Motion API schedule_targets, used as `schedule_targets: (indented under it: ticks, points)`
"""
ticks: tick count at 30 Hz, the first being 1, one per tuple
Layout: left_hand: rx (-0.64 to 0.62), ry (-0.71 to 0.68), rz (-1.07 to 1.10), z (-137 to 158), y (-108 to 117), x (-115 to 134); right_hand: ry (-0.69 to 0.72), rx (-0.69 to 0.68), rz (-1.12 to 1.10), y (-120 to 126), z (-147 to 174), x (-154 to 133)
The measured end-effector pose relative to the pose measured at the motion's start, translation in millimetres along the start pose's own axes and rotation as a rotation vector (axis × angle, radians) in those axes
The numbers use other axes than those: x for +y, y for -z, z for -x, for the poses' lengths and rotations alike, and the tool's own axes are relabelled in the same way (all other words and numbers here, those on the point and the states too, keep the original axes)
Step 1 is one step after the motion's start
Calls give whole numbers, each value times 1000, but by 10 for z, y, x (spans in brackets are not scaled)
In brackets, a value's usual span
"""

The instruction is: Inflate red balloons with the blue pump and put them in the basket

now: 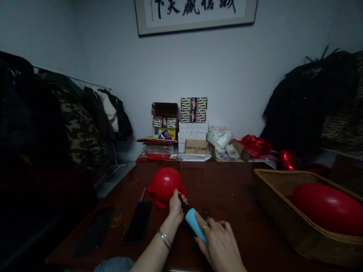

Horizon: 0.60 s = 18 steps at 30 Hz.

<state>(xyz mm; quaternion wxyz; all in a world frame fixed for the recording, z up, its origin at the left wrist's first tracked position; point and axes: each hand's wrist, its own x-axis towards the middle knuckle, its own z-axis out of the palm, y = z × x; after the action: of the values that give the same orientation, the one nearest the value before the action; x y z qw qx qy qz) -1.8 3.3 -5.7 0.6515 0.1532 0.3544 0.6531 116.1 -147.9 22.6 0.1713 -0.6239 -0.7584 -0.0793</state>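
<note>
A round red balloon (166, 182), partly filled, with soft red lobes around its base, rests over the brown table. My left hand (176, 207) pinches it at the neck, where the black nozzle of a blue balloon pump (193, 223) meets it. The exact join is hidden by my fingers. Around the blue barrel of the pump my right hand (219, 238) is closed, with the thumb and fingers on opposite sides. The pump slants from the nozzle down toward me on the right.
Two dark phones (138, 222) (95, 230) and yellow rubber bands (116, 220) lie on the table (227, 181) at left. A black ring (206, 212) is near the pump. At right, a wicker basket (272, 204) holds a large red balloon (329, 207). Boxes (193, 130) stand behind.
</note>
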Motion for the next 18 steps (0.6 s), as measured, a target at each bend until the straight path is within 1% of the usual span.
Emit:
schedule_targets:
  ticks: [4, 7, 10, 14, 18]
  points:
    - [4, -32, 9, -84, 52, 45, 36, 8, -12, -14, 92, 72]
    - [-11, -55, 6, -122, 88, 87, 64, 40, -3, -31, 193, 192]
    - [-18, -55, 15, -137, 104, 128, 157, 69, -24, -44, 307, 361]
    - [-37, -54, 46, -144, 105, 184, 175, 73, -51, -23, 424, 536]
    - [-36, -37, 52, -133, 97, 231, 169, 35, -73, 31, 453, 568]
